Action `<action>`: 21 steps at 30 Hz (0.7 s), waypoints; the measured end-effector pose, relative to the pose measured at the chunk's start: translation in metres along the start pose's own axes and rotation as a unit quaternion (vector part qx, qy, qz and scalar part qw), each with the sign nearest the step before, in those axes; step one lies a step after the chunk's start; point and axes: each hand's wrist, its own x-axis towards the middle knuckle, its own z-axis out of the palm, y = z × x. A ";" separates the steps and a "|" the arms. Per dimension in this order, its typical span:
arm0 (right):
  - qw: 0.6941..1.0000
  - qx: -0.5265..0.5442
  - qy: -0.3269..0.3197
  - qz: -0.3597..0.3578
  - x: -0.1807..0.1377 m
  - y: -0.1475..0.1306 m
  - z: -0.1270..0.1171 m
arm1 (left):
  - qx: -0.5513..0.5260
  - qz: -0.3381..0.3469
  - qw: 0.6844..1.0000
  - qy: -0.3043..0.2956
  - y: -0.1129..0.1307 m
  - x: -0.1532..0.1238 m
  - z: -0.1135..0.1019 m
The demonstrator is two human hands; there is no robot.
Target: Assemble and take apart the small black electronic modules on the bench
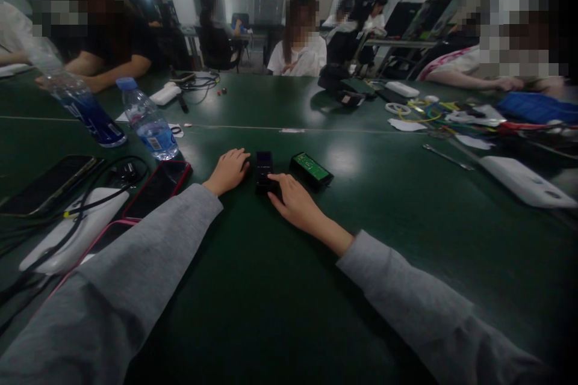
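A small black handheld device (264, 160) with a little dark screen lies on the green table between my hands. My left hand (230, 171) rests open on the table just left of it, palm down and fingers stretched, seemingly apart from it. At the device's lower right is my right hand (292, 201), its index finger stretched onto the front below the screen and its thumb apart from that finger; it does not grip the device. Right of the device lies a black case with a green circuit board (311, 168) facing up.
Two bottles, one with a blue cap (147, 123), stand at the left. Phones (158, 188), a white power bank (74, 231) and black cables lie by my left arm. Tangled wires, a blue tray (537, 108) and a white device (526, 180) are at the right. Several people sit around.
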 end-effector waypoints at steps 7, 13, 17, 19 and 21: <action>1.000 -0.004 0.005 -0.010 -0.001 0.002 0.002 | -0.002 -0.001 1.000 0.000 -0.002 0.001 0.003; 1.000 0.004 -0.004 0.001 -0.001 0.000 0.000 | -0.003 0.004 1.000 -0.006 -0.003 0.002 0.003; 1.000 0.000 -0.003 0.000 -0.001 0.000 -0.001 | -0.004 0.000 1.000 -0.008 -0.002 0.001 0.001; 1.000 -0.002 -0.005 0.001 -0.001 0.000 -0.001 | -0.006 0.000 1.000 -0.008 -0.001 0.000 -0.001; 1.000 -0.001 -0.004 -0.001 -0.002 0.000 -0.001 | -0.007 0.000 1.000 -0.008 0.000 0.000 -0.001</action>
